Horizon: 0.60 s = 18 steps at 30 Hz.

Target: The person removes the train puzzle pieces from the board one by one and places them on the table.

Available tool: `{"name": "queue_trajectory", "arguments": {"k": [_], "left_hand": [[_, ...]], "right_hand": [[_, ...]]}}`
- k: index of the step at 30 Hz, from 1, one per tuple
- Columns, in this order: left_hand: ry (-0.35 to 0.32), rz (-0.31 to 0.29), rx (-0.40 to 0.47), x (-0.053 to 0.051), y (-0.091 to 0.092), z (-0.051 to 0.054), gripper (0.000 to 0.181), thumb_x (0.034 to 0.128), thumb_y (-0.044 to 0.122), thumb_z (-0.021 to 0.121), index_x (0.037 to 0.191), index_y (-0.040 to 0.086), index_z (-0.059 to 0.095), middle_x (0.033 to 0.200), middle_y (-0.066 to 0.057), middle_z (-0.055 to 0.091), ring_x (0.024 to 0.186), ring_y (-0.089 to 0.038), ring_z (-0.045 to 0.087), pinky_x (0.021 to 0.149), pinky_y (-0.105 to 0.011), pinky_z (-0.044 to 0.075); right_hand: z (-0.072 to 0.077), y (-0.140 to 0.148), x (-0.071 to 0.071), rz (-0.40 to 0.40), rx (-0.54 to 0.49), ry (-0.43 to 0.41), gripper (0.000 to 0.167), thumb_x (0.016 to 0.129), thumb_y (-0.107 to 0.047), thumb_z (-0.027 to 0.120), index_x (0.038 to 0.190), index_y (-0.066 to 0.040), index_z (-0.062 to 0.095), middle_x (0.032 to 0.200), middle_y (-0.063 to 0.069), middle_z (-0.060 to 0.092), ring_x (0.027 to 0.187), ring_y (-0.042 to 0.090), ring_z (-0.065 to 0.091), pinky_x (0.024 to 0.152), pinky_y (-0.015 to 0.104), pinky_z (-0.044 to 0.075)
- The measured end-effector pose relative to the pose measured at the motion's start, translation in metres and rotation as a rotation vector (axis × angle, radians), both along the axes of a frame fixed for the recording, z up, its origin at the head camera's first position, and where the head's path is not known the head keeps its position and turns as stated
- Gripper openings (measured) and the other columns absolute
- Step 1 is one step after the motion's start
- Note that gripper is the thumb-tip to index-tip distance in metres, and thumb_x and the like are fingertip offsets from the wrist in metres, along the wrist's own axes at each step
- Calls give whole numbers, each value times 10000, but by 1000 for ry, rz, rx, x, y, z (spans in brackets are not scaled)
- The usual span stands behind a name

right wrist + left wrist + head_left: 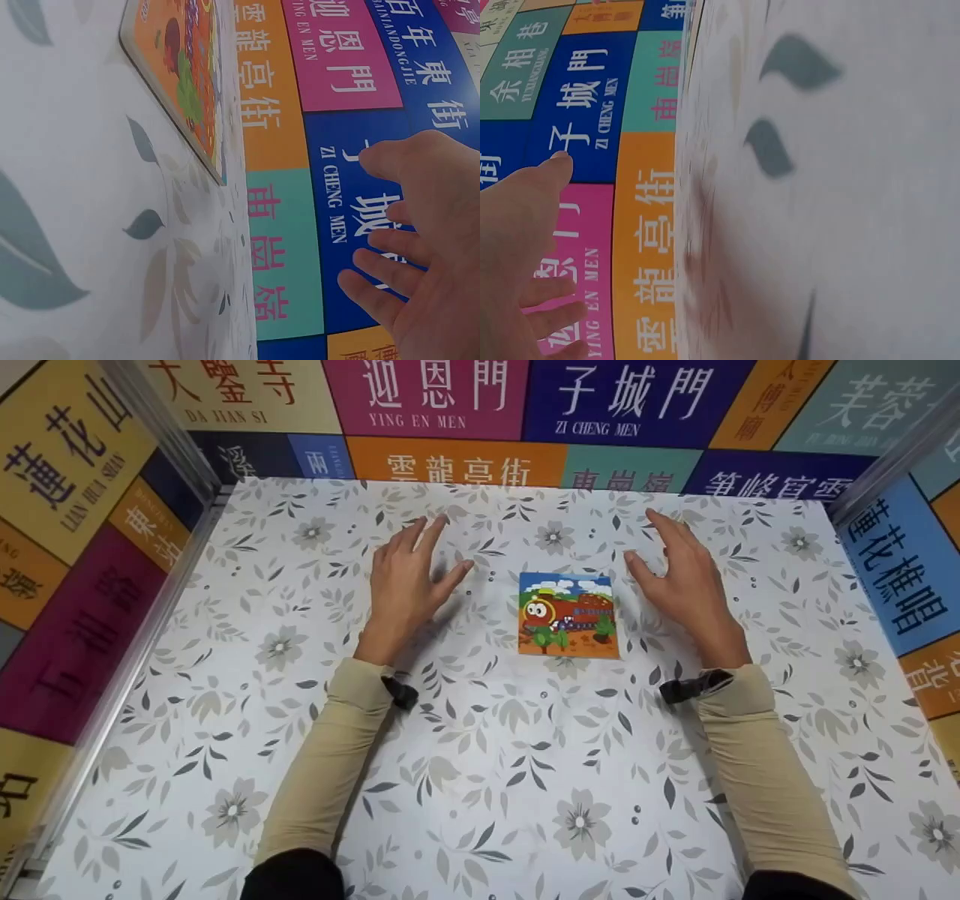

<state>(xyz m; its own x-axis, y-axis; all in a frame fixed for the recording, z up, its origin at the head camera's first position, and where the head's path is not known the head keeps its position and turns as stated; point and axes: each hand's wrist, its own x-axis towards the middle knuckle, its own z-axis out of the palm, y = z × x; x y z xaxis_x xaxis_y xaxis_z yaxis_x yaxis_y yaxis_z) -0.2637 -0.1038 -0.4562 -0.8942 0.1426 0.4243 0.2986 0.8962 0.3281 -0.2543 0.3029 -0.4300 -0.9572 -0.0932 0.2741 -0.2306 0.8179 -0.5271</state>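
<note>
A square picture board (568, 616) with a cartoon red train lies flat on the floral-patterned table. Left of it, apart from it, my left hand (406, 581) holds nothing, its fingers extended and thumb pointing toward the board. On the other side my right hand (686, 577) is likewise free, fingers reaching forward and thumb spread. In the right wrist view the board (180, 82) shows its thick edge, and the right hand (420, 232) has nothing in it. The left wrist view shows part of the left hand (525, 247) but not the board.
The table (480, 780) has a white cloth with grey flowers and leaves. Colourful panels with Chinese lettering (435, 397) stand along its back and both sides. Metal-looking rails (150, 637) border the sides. Dark straps (682, 690) sit at both wrists.
</note>
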Motion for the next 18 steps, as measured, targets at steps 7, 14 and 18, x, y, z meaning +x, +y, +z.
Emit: {"name": "queue_trajectory", "arguments": {"k": [7,14,18], "left_hand": [[-25,-70,45,7,15,-3,707,1029,615,653,1593,199,560,1556,-127,625,1432,-353,598,1148,-590,485],[-51,-133,50,12,32,-5,592,1042,526,682,1509,164,646,1478,-104,685,1363,-328,649,1103,-569,525],[-53,-159,36,14,40,-6,545,1047,484,690,1476,149,672,1470,-106,691,1348,-332,659,1092,-549,541]], "right_hand": [[-10,-5,-1,67,-83,-55,529,1051,-276,712,1518,-52,600,1452,212,639,1279,389,672,1016,570,600],[-19,-6,-4,89,-89,-176,439,1049,-241,726,1413,-2,670,1370,220,669,1213,381,701,1023,551,601],[-24,-5,-5,97,-97,-219,452,1046,-237,729,1428,-5,660,1348,227,675,1207,394,712,1040,557,592]]}}
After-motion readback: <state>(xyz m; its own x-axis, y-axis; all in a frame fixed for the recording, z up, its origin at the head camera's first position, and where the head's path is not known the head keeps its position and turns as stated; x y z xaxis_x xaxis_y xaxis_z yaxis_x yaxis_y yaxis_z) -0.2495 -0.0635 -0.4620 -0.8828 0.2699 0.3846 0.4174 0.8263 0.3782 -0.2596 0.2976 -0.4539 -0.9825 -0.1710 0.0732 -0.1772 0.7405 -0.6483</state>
